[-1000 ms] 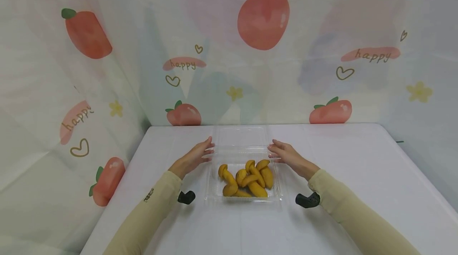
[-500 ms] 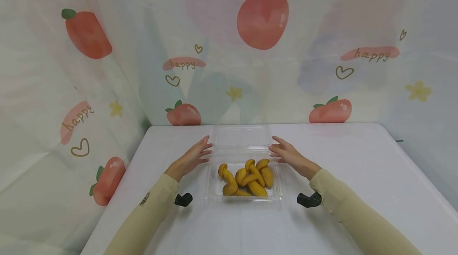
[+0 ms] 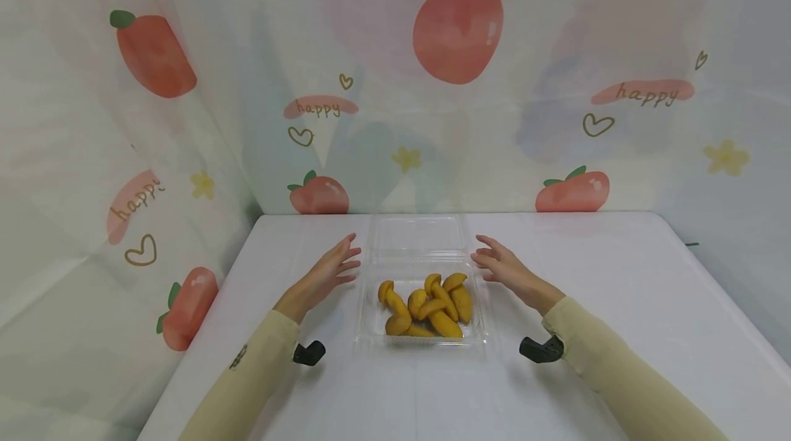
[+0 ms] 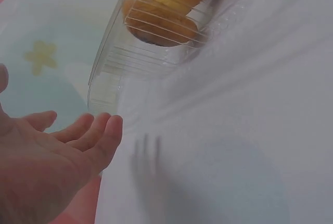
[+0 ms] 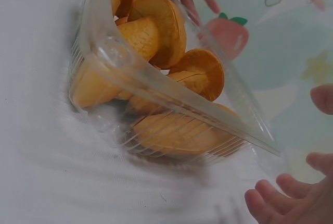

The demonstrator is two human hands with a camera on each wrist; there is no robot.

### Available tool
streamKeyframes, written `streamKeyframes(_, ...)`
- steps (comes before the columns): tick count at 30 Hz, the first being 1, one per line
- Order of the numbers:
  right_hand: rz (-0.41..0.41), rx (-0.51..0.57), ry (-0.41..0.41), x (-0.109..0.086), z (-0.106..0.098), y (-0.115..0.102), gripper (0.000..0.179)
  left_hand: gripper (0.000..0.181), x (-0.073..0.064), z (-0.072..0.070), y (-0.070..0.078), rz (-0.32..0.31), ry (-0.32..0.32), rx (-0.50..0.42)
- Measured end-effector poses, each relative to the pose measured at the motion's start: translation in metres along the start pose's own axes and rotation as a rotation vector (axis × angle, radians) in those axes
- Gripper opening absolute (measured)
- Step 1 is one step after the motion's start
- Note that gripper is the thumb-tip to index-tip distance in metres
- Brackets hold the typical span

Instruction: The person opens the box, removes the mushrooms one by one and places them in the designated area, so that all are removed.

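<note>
A clear plastic clamshell box [image 3: 369, 310] stands on the table in the head view, its lid [image 3: 419, 236] folded back flat behind it. Inside lie several yellow-brown mushrooms [image 3: 397, 310] with rounded caps. My left hand [image 3: 323, 275] hovers off the box's left side, fingers extended and apart, holding nothing. Off the right side is my right hand [image 3: 511, 276], its fingers loosely bent and holding nothing. The left wrist view shows the box's ribbed wall [image 4: 140, 57] beyond the fingertips. In the right wrist view, mushrooms [image 5: 177, 130] show through the clear wall.
A white cloth covers the table [image 3: 618, 276]. Behind and to the left hangs a curtain [image 3: 383, 29] printed with peaches and the word happy. A black wrist device [image 3: 309, 353] sits under the left cuff, another black device [image 3: 542, 349] under the right.
Both hands have drawn outward from the box and slightly back toward me, the left to the left and the right to the right. Box and mushrooms stay in place.
</note>
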State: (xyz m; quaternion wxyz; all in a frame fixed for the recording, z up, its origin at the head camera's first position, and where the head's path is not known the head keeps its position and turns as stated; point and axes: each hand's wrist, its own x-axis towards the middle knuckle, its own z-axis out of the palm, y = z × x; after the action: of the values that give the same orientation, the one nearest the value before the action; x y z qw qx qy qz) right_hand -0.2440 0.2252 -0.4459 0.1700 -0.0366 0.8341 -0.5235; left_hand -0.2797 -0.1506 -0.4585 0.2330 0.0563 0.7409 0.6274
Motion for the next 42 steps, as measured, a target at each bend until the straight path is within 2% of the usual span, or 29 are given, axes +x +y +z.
streamKeyframes(6,-0.014,-0.017,0.009,-0.006,0.000,-0.002,0.076,0.063,-0.012,0.000,-0.007,0.014,0.002,0.035)
streamKeyframes(9,-0.033,-0.023,0.013,-0.012,0.000,-0.004,0.075,0.060,-0.018,0.001,-0.015,0.025,-0.020,0.061)
streamKeyframes(13,-0.061,-0.048,0.028,-0.017,0.002,-0.006,0.074,0.059,-0.027,0.003,-0.025,0.062,-0.077,0.128)
streamKeyframes(18,-0.090,-0.121,0.071,-0.022,0.006,-0.007,0.075,0.060,-0.035,0.005,-0.032,0.150,-0.164,0.191)
streamKeyframes(22,-0.133,-0.165,0.106,-0.026,0.010,-0.006,0.072,0.063,-0.036,0.005,-0.035,0.180,-0.212,0.219)
streamKeyframes(27,-0.223,-0.181,0.134,-0.032,0.016,-0.007,0.070,0.065,-0.036,0.004,-0.038,0.172,-0.250,0.237)
streamKeyframes(33,-0.325,-0.230,0.167,-0.035,0.024,-0.007,0.066,0.069,-0.034,0.001,-0.042,0.161,-0.275,0.247)
streamKeyframes(42,-0.424,-0.263,0.157,-0.042,0.037,-0.013,0.063,0.077,-0.032,-0.002,-0.047,0.166,-0.297,0.220)
